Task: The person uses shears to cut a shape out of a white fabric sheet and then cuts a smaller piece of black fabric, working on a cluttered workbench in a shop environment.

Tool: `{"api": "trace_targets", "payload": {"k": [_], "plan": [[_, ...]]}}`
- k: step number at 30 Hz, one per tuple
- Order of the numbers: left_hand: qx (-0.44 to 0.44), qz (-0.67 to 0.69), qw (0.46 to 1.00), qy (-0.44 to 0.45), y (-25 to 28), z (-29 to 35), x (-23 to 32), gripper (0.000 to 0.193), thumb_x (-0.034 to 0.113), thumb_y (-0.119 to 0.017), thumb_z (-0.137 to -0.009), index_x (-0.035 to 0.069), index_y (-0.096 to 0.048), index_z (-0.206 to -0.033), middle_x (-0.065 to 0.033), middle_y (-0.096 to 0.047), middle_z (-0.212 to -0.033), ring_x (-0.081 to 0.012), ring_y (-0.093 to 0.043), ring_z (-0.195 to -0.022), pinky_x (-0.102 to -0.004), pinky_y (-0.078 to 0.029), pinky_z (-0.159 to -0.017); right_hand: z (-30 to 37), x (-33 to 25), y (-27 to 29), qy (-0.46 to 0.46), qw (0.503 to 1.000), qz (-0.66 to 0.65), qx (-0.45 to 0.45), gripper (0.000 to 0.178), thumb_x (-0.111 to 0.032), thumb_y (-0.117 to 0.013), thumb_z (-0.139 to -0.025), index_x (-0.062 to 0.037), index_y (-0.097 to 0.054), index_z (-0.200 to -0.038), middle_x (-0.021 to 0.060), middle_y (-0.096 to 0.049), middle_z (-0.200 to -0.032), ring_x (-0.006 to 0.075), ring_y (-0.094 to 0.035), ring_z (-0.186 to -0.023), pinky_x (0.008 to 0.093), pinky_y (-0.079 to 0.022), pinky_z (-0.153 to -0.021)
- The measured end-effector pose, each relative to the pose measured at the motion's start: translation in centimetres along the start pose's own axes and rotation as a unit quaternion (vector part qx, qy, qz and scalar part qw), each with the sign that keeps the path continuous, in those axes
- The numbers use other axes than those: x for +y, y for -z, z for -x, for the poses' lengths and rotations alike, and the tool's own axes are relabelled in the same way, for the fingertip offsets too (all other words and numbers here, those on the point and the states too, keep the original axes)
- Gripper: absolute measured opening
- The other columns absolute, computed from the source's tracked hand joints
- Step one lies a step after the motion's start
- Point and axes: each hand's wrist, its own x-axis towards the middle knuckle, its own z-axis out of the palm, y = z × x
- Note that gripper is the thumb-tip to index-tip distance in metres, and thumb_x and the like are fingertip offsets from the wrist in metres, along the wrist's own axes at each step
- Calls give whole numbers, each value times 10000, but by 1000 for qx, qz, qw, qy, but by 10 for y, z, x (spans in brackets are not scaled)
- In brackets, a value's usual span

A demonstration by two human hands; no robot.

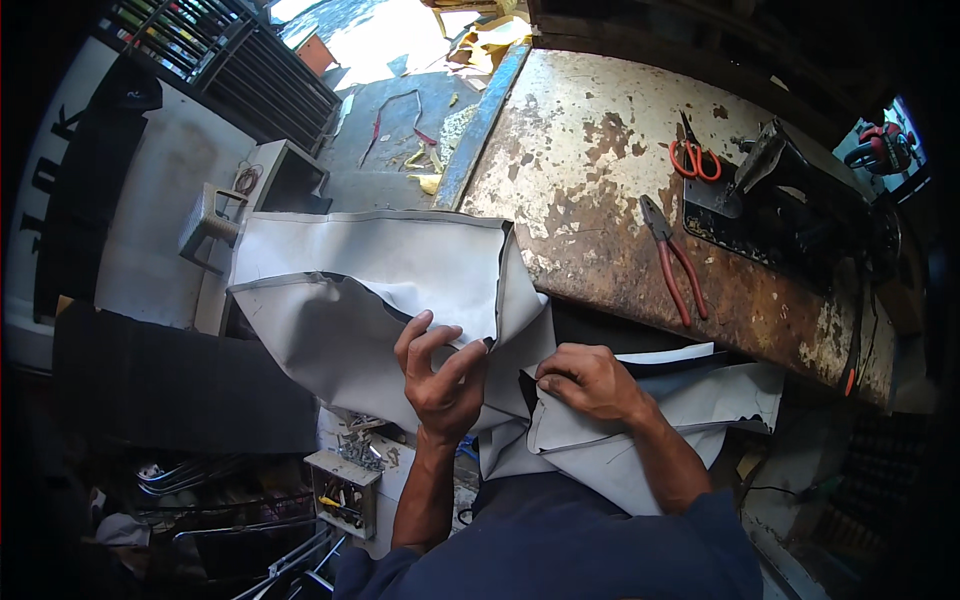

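1. Pinching a dark edge, the right hand (585, 385) had its thumb and forefinger together on the grey cloth (365, 350).
2. The left hand's (445, 390) upper fingers stood apart and bent over the cloth near a dark-edged corner; whether its thumb pressed from beneath, I could not tell.
3. The cloth lay under and around both sets of fingers, spreading left of the left ones and draping right of the right ones; whether as one piece was unclear.
4. Border strips beyond the left fingers looked finished; the loose panels and open edges suggested joining remained.
5. Ahead and right of the right fingers, pliers (671, 262), scissors (694, 160) and a sewing machine (800, 215) sat on the worn table (585, 190), untouched.
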Motion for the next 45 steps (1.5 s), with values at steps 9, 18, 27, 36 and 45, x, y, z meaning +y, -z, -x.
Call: {"api": "trace_targets", "payload": {"k": [9,18,27,36,45], "plan": [[36,107,984,142,-5,-17,47,323,36,-702,-929,28,-672,-1251,-172,-608,-1317,-370,-537,-1306,-478,-417,-1113,-7,-80,98,87,987,108,77,134,-63,-803,-864,-41,-761,-990,104,-694,-827,280,-690,-761,373,-537,-701],[-39,277,959,49,5,-22,108,314,97,-713,-950,-4,-648,-1240,-165,-591,-1140,-285,-613,-992,-393,-520,-893,-17,-110,130,88,960,207,164,126,-91,-803,-875,-49,-773,-990,122,-735,-881,296,-731,-799,382,-564,-709],[-97,430,838,321,-12,-32,111,467,166,-756,-971,-39,-547,-1334,-113,-669,-1150,-148,-652,-965,-310,-542,-860,-52,-100,106,121,952,189,206,114,-85,-780,-877,-34,-761,-977,132,-731,-882,317,-733,-789,409,-588,-740],[-80,559,712,418,-18,-21,83,357,-1,-676,-962,-67,-602,-1305,-111,-702,-1187,-140,-692,-1024,-289,-556,-904,-48,-106,106,217,887,342,223,281,-95,-819,-829,-132,-755,-1101,96,-664,-1218,321,-607,-1163,416,-524,-993],[-94,545,728,404,-20,-16,84,339,-30,-656,-964,-50,-610,-1300,-88,-690,-1167,-108,-669,-977,-274,-541,-874,-41,-79,94,263,893,353,96,100,-172,-767,-854,-142,-735,-944,27,-648,-1232,299,-520,-1325,543,-380,-1138]]}}
